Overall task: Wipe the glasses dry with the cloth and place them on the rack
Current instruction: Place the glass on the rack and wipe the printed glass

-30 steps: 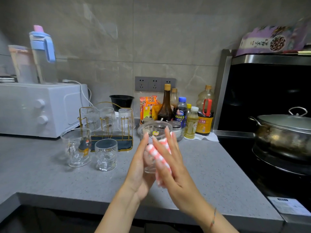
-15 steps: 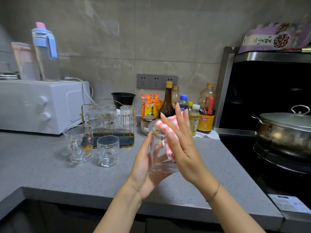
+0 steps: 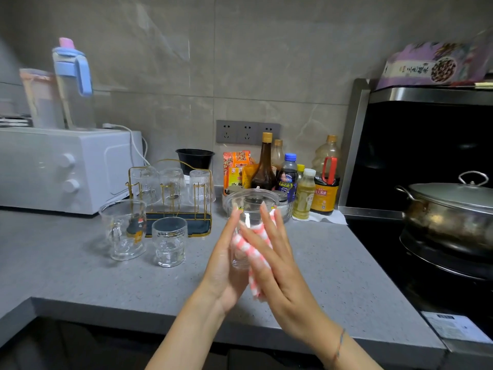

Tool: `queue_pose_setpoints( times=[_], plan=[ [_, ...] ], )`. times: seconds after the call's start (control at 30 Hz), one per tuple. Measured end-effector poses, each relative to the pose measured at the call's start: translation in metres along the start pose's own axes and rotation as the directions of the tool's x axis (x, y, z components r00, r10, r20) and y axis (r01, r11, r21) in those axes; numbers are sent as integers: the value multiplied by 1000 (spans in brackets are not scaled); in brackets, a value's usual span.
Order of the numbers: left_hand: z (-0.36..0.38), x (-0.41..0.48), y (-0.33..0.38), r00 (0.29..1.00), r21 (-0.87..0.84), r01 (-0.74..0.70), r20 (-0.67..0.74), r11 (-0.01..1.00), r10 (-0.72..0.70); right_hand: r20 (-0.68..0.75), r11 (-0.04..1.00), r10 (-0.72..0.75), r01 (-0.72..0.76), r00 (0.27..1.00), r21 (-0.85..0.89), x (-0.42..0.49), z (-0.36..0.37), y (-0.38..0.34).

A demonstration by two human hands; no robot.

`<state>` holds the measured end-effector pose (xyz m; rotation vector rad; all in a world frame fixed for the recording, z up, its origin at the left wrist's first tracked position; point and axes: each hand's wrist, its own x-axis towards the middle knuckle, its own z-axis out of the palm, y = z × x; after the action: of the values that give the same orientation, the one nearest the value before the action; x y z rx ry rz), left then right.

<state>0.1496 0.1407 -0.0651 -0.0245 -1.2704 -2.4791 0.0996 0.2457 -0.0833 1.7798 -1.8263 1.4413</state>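
Observation:
I hold a clear glass (image 3: pixel 249 206) upright between both hands above the counter's middle. My left hand (image 3: pixel 225 259) presses its left side with straight fingers. My right hand (image 3: pixel 274 265) presses a pink-and-white checked cloth (image 3: pixel 250 251) flat against its right side. The gold wire rack (image 3: pixel 198 193) with a dark tray stands behind and to the left, carrying three ribbed glasses (image 3: pixel 200 184) upside down. In front of the rack stand a handled glass mug (image 3: pixel 123 229) and a smaller glass (image 3: pixel 168 243).
A white oven (image 3: pixel 66 168) with a blue-lidded jug (image 3: pixel 73 84) on top fills the left. Sauce bottles (image 3: pixel 324 186) and a glass bowl (image 3: pixel 284 209) line the wall behind my hands. A lidded pot (image 3: pixel 450 206) sits on the black stove at right.
My right hand has slid the cloth down the side of the glass, from its rim towards its base. Both hands and the glass have sunk a little lower.

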Motion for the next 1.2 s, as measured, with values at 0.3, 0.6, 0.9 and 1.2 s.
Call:
queue_pose_setpoints(
  times=[0.3, 0.6, 0.9, 1.2],
  plan=[
    [-6, -2, 1, 994, -65, 108, -14, 992, -110, -126, 997, 80, -82, 989, -9, 34, -21, 7],
    [-5, 1, 6, 999, -43, -6, -47, 999, 4, -93, 999, 14, -18, 996, -44, 21, 5, -1],
    [-8, 5, 7, 998, -101, -58, -40, 993, 54, -61, 996, -32, 27, 998, -86, 10, 15, -1],
    [-7, -1, 3, 998, -91, 64, -9, 994, -65, -194, 991, 0, -26, 981, -132, 40, -8, 3]
  ],
)
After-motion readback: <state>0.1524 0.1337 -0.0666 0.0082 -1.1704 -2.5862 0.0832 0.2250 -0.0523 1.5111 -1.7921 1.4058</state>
